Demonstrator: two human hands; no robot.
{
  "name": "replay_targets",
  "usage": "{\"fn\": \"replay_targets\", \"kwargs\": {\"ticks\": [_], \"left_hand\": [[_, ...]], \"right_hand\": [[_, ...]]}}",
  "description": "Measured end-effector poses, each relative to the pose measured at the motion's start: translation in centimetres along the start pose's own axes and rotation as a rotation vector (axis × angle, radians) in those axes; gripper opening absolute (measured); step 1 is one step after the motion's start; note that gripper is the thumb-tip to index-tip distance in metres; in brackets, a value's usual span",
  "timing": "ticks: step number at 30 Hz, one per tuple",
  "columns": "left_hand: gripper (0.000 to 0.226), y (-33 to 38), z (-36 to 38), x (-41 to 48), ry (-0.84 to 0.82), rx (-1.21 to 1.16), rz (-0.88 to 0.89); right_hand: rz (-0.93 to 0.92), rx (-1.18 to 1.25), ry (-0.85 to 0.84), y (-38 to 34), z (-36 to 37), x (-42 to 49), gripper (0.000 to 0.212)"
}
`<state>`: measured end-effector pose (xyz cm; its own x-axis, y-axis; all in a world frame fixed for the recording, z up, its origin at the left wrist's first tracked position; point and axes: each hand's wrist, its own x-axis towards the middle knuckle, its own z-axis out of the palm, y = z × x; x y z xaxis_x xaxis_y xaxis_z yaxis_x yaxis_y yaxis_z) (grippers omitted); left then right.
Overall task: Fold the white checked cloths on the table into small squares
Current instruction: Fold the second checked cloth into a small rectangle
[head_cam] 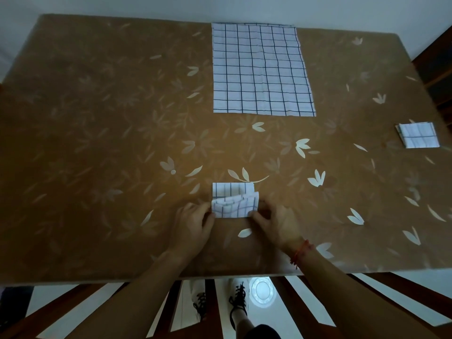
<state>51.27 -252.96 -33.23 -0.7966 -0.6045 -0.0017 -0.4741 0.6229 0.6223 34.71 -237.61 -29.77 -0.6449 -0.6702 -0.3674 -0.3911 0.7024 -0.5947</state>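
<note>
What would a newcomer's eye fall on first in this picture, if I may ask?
Most likely the large unfolded checked cloth lying flat at the far middle of the brown leaf-patterned table. Next, the left hand and right hand pinching the two sides of a half-folded cloth near the front edge. A finished folded square lies apart at the table's right edge.

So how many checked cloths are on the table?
3. The spread cloth lies flat at the far middle; the folded cloth sits near the right edge, perhaps hiding more beneath; the half-folded cloth is near the front, pinched by the left hand and right hand.
</note>
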Motion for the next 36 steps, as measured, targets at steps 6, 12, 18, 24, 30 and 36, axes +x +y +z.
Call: {"fn": "replay_targets", "kwargs": {"ticks": [6, 12, 18, 24, 30, 36], "left_hand": [[0.02, 0.2, 0.2, 1.4, 0.027, 0.013, -0.091], [0.035, -0.2, 0.8, 2.4, 0.014, 0.103, -0.074], [0.047, -0.3, 1.0, 2.4, -0.079, 0.337, 0.217], [0.05, -0.8, 1.6, 2.5, -0.153, 0.441, 0.217], [0.05, -1.4, 2.1, 2.5, -0.172, 0.421, 0.241], [0.05, -1.8, 2.2, 2.3, -0.183, 0.384, 0.267]], "right_hand": [[0.068, 0.048, 0.096, 0.0, 0.9, 1.6, 0.039], [0.073, 0.062, 0.104, 0.0, 1.1, 2.2, 0.039], [0.052, 0.044, 0.107, 0.0, 1.2, 2.7, 0.041], [-0.017, -0.107, 0.135, -0.1, 1.1, 2.6, 0.042], [-0.572, -0.293, 0.257, -3.5, 4.2, 2.9, 0.044], [-0.558, -0.368, 0.051, -2.5, 7.8, 4.3, 0.054]]}}
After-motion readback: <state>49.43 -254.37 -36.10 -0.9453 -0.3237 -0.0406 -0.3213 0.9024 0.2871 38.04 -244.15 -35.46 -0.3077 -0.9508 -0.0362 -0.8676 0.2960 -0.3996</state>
